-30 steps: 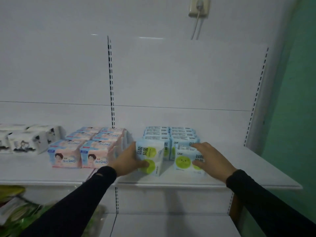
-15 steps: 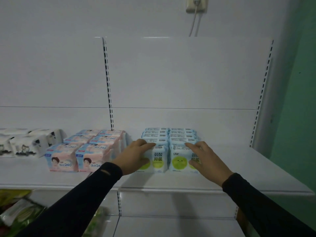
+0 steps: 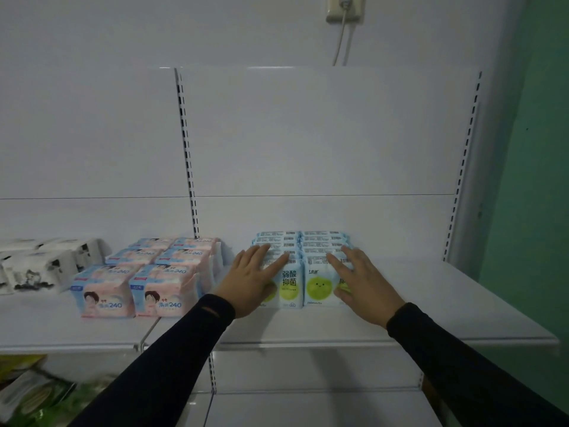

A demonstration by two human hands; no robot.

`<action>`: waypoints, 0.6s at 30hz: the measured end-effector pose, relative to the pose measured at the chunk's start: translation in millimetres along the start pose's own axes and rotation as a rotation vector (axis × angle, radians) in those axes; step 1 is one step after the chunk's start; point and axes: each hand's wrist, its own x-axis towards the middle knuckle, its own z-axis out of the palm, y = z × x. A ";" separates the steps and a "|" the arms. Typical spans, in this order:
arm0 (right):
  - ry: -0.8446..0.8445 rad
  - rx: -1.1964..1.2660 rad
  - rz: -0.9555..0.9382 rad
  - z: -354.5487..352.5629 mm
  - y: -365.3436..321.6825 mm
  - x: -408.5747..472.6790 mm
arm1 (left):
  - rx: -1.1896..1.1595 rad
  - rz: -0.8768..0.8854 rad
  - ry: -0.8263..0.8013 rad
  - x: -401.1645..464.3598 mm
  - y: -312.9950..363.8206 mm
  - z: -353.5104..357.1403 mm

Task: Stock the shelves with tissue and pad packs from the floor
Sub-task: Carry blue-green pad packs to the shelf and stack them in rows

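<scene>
On the shelf (image 3: 446,306), left hand (image 3: 251,282) and right hand (image 3: 363,283) — fingers straight, spread — pressing blue pad packs (image 3: 303,266).

A white metal shelf (image 3: 431,306) runs across the view, backed by white panels (image 3: 323,134) split by slotted black-punched uprights (image 3: 186,149); another upright (image 3: 465,161) stands near the shelf's right edge. Above the panels is a pale wall with a socket (image 3: 344,7) and a cable (image 3: 340,41) hanging down behind them. A green wall (image 3: 535,149) closes the right side. A lower shelf (image 3: 308,408) shows beneath. The light is dim and cool.
</scene>
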 end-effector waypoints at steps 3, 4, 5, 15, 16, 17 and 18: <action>0.018 0.016 0.025 -8.0 -2.2 -4.5 | -0.045 -0.024 0.013 -3.6 1.0 -5.6; 0.043 0.038 0.030 -11.5 -3.6 -7.7 | -0.077 -0.019 0.043 -5.6 2.3 -9.8; 0.079 0.056 0.033 -15.4 -5.1 -12.2 | -0.121 -0.006 0.082 -7.9 4.5 -15.3; 0.387 -0.005 0.270 -46.9 -3.7 -135.8 | -0.581 0.258 0.234 -17.9 100.1 -23.4; 0.383 -0.047 0.320 -52.3 -4.0 -160.8 | -0.619 0.297 0.222 -18.5 117.4 -16.0; 0.372 -0.095 0.372 -57.7 -4.6 -188.3 | -0.655 0.335 0.208 -20.5 136.3 -8.6; 0.357 -0.147 0.428 -62.8 -5.7 -218.2 | -0.690 0.370 0.187 -23.3 156.1 -0.8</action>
